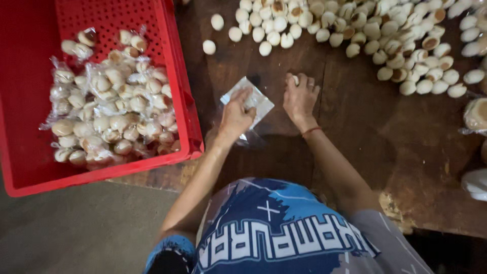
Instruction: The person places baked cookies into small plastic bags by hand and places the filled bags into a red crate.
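Note:
My left hand (236, 115) holds a small clear plastic bag (256, 101) against the dark wooden table (401, 147). My right hand (300, 96) rests just right of the bag with its fingers curled around a small pale round bun (295, 79). A large heap of the same pale buns (385, 35) lies on the table beyond both hands. A few loose buns (209, 46) sit apart at the heap's left end.
A red plastic crate (30, 152) stands at the left, holding several clear bags filled with buns (109, 101). More bagged buns (477, 114) lie at the table's right edge. Grey floor shows at the lower left.

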